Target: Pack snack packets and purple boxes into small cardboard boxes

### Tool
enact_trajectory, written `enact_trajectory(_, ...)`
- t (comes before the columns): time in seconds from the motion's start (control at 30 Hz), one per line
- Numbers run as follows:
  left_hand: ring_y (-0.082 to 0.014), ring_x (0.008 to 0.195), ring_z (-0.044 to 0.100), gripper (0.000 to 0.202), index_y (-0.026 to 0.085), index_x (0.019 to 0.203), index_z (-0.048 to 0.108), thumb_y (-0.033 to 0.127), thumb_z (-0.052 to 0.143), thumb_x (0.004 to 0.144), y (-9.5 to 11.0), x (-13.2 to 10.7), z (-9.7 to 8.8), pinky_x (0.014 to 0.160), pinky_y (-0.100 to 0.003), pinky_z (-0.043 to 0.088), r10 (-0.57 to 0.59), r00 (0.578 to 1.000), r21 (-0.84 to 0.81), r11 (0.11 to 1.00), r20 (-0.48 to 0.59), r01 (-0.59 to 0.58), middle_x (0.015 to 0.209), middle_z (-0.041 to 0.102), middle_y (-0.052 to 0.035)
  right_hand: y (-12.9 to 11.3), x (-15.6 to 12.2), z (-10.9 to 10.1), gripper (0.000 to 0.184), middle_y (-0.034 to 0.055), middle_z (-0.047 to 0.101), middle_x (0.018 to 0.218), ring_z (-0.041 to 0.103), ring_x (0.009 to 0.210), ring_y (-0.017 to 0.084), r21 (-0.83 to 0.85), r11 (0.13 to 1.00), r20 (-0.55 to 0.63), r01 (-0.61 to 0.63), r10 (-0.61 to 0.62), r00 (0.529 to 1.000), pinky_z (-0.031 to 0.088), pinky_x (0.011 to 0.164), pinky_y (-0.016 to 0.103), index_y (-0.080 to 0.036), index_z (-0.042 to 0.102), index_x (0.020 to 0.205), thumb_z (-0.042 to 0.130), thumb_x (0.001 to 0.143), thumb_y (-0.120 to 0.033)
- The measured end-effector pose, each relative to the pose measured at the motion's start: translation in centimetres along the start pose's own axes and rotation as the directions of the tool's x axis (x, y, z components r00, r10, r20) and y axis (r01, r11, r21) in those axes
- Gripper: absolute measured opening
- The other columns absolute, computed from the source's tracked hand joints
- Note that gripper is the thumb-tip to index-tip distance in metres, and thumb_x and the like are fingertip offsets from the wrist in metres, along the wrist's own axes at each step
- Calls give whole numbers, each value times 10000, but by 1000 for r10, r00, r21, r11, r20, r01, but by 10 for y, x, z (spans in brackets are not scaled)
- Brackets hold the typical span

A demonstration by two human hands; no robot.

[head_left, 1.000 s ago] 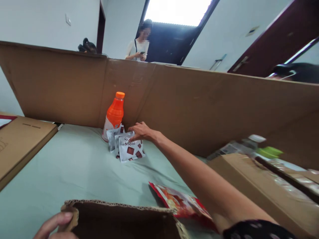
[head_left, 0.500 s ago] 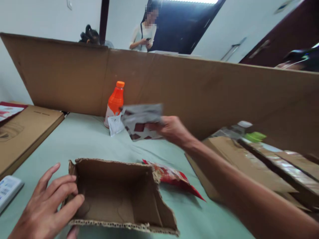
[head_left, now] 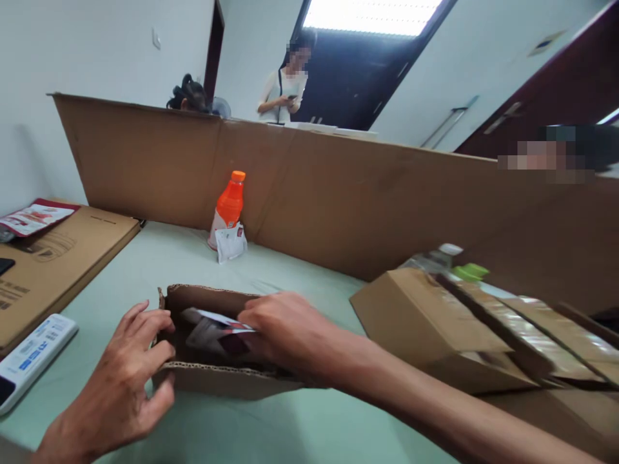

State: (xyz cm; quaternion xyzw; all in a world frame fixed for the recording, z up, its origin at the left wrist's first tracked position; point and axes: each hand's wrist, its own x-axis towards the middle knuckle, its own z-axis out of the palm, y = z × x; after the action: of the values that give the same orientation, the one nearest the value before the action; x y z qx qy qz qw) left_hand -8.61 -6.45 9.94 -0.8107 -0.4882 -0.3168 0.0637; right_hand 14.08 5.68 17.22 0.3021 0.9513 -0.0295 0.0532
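A small open cardboard box (head_left: 213,380) sits on the pale green table in front of me. My left hand (head_left: 128,367) grips its left wall, fingers curled over the rim. My right hand (head_left: 283,332) is inside the box, closed on white snack packets (head_left: 213,328) with dark red squares, which lie partly in the box. Further back, an orange bottle (head_left: 228,207) stands against the cardboard partition with one more white packet (head_left: 231,242) leaning at its base.
A tall cardboard partition (head_left: 338,193) runs across the back. A flat cardboard carton (head_left: 58,258) lies left, a white remote (head_left: 31,354) near it. An open carton (head_left: 435,322) with bottles stands right. People are beyond the partition.
My right hand lifted the white packets from beside the orange bottle and brought them down into the small box. My left hand stayed on the box's left wall. One packet stays by the bottle.
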Motion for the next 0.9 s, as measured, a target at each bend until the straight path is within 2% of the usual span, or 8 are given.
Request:
enact_trajectory(0.1,-289,1288,525,300,171,1143,587,92,521,861,6,5,-9,1190,-555,353,48,999,78,996,-23,-46,1307,602,-147,-13,32,14,184,138,797,869,734,750,239,-41,998,256,54,-41,966,427,588,273,-149,801,878,639,914,-229)
enact_trajectory(0.2,-276,1275,579,467,130,1327,539,85,497,864,19,19,-19,1196,-515,358,154,988,103,983,11,-155,1360,630,-153,-21,51,33,233,178,794,1034,759,900,276,-15,994,330,109,-98,939,474,649,285,-117,793,1043,608,953,-226)
enact_trajectory(0.3,-286,1057,698,360,141,1171,645,141,550,823,28,38,-19,1113,-516,457,157,969,28,986,189,-165,1153,739,-127,-24,56,45,267,184,781,1101,759,945,270,36,988,371,147,-150,916,498,681,290,-105,774,1114,553,979,-171)
enact_trajectory(0.43,-310,817,722,91,171,809,691,166,618,754,23,63,-9,843,-476,575,-4,796,86,995,606,-60,832,745,-108,-16,41,24,216,130,801,1041,753,909,230,133,975,410,178,-218,885,507,715,272,-138,789,1069,629,949,-218)
enact_trajectory(0.53,-289,826,713,137,180,786,694,100,584,769,16,72,-4,790,-408,559,-10,688,79,994,725,-69,817,732,-97,15,5,-6,228,61,797,1100,734,951,183,369,918,211,147,-237,948,515,786,250,-197,776,1116,643,943,-260)
enact_trajectory(0.63,-283,896,680,208,199,847,708,64,553,816,12,69,-5,813,-400,532,-7,611,48,998,792,-51,867,719,-82,66,-45,-10,303,68,786,1105,723,978,184,577,814,-190,71,49,981,532,858,278,-189,755,1142,547,986,-345)
enact_trajectory(0.77,-287,920,626,229,223,899,705,71,535,876,12,60,-6,825,-436,502,-53,570,53,998,820,16,920,689,-68,132,-86,61,349,114,757,1207,702,1093,273,354,893,-144,-280,347,927,538,952,401,-211,742,1188,613,883,-321)
enact_trajectory(0.9,-283,915,607,178,239,870,690,106,575,900,14,58,-7,851,-455,479,-37,627,30,999,778,23,885,684,-38,158,-80,150,547,208,691,1320,647,1214,395,256,836,-137,-485,528,838,511,1013,535,-148,714,1252,667,707,-140)
